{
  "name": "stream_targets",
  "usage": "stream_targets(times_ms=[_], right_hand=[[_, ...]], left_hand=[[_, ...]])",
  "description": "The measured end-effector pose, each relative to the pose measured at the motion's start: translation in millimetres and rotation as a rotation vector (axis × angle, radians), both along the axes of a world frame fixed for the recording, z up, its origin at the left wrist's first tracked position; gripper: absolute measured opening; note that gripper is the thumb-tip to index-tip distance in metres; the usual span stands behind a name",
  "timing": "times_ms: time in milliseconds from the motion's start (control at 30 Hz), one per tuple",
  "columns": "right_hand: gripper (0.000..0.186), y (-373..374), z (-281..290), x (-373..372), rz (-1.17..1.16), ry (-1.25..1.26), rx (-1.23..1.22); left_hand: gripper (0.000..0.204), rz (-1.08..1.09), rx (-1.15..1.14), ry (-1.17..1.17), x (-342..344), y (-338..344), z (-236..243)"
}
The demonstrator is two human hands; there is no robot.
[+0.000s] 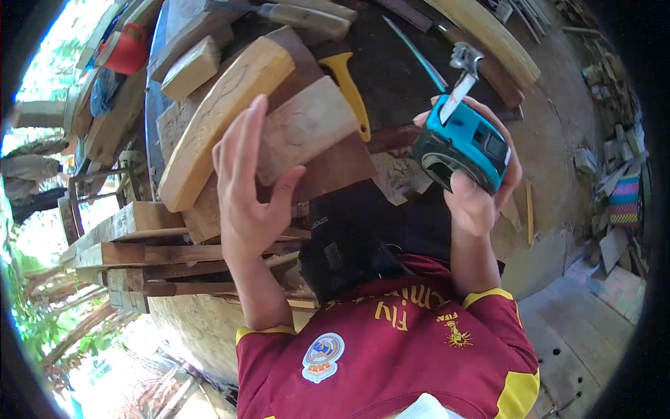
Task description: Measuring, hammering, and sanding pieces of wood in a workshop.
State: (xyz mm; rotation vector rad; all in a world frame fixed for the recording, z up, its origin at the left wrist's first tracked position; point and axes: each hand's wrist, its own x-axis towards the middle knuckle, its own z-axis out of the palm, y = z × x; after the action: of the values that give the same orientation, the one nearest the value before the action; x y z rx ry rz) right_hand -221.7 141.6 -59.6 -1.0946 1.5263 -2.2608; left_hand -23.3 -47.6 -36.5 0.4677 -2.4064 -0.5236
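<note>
A blue and black tape measure [464, 136] is held in the right hand [481, 209], with a short bit of its tape pulled out. The left hand [246, 185] is held open by a flat wood block [314, 122] and a long wood block [229, 108], which is laid near the left edge of the tabletop [387, 94]. A yellow handle [349, 87] is seen just beside the flat wood block.

tape measure [464, 146]: teal-and-black, held tilted in right hand [480, 208], short blade [457, 96] length exposed | wood block [310, 126]: pale, rectangular, laid slantwise, left edge partly covered by left hand [246, 192], contact unclear
</note>
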Motion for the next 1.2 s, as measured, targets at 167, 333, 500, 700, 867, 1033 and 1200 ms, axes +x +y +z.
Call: stream_targets(times_ms=[167,333,500,700,867,1033,1200], right_hand=[[0.084,6.5,-1.9,4.1,0.092,-0.28,-0.128],[0.09,18.1,-12.7,-0.2,0.157,-0.385,-0.19],[0.072,23.0,-19.0,-9.8,-0.129,-0.198,-0.086],[0.063,4.3,-11.0,-50.9,-0.334,0.151,-0.088],[0.067,-8.3,-2.2,-68.0,-0.086,0.041,-0.111],[0.056,-12.8,-4.2,-77.4,0.27,-0.135,-0.285],[0.051,-16.1,6.6,-95.5,0.38,-0.17,-0.337]], left_hand=[[0.083,0.102,-0.026,0.023,-3.8,5.7,-5.1],[0.085,0.115,-0.024,0.035,-6.8,11.5,-3.3],[0.085,0.119,-0.077,-0.001,-11.4,13.0,0.5],[0.082,0.115,-0.163,-0.052,-13.8,16.3,-1.5],[0.081,0.121,-0.129,-0.021,-15.9,17.1,-1.8],[0.081,0.122,-0.116,-0.027,-15.6,16.6,1.2],[0.083,0.132,-0.082,-0.028,-15.4,18.1,1.6]])
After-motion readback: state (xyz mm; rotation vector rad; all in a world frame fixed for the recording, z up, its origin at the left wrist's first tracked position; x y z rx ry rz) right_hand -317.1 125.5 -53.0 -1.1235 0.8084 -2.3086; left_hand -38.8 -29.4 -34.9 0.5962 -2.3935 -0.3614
